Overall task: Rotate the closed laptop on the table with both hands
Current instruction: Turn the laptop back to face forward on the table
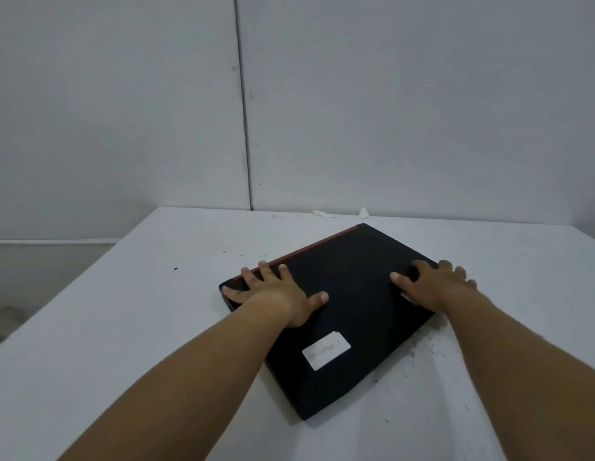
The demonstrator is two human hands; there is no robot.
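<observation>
Head view shows me a closed, matte black rectangular laptop [342,314] with a thin red strip along its far edge and a white paper label [326,350] near its front corner. It lies skewed on the pale, speckled desk [156,311]. My left hand [276,292] presses flat on the lid, grip spread. My right hand [432,282] curls over the right edge, grip spread too.
</observation>
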